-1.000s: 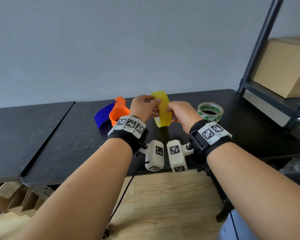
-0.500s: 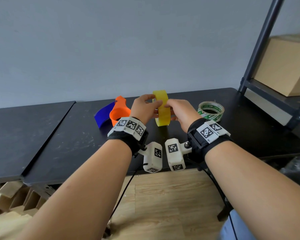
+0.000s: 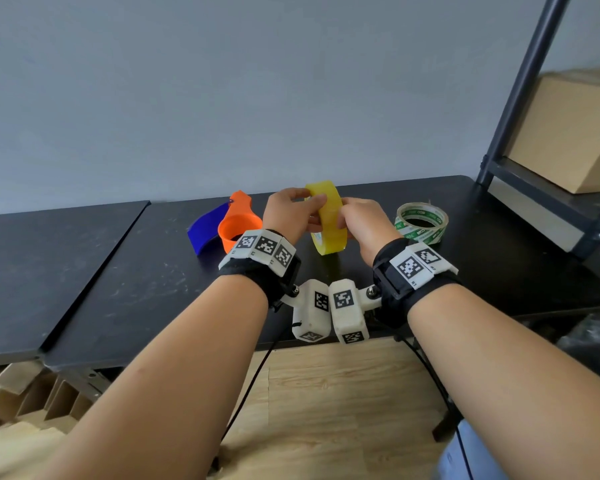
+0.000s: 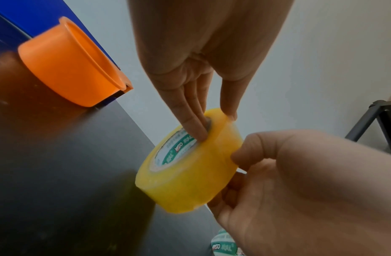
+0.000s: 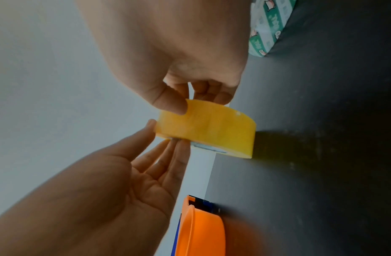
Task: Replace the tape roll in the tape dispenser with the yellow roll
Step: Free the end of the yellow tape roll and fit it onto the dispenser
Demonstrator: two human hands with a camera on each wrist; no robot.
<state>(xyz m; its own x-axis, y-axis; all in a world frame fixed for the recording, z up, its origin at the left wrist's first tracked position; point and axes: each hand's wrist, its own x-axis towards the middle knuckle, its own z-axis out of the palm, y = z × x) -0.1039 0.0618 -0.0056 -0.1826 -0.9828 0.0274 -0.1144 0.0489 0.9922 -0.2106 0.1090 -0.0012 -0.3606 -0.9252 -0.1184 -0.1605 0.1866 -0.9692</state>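
Note:
The yellow roll (image 3: 329, 223) stands on edge just above the black table (image 3: 118, 289), held between both hands. My left hand (image 3: 310, 200) pinches it, fingers at the core and thumb on the outer rim (image 4: 214, 124). From the other side my right hand (image 3: 347, 216) grips it, thumb on the tape face and fingers curled behind (image 5: 190, 104). The tape dispenser (image 3: 239, 226), an orange hub on a blue body, lies on the table left of my left hand, with no roll on its hub (image 4: 65, 69). A green-and-white roll (image 3: 421, 223) lies flat to the right.
A dark metal rack (image 3: 520, 116) stands at the right end of the table, a cardboard box (image 3: 575, 133) on its shelf. A second black tabletop (image 3: 32, 271) adjoins on the left. Wooden floor shows below the front edge.
Both hands and the yellow roll have stayed nearly in place. The fingers have shifted slightly on the roll.

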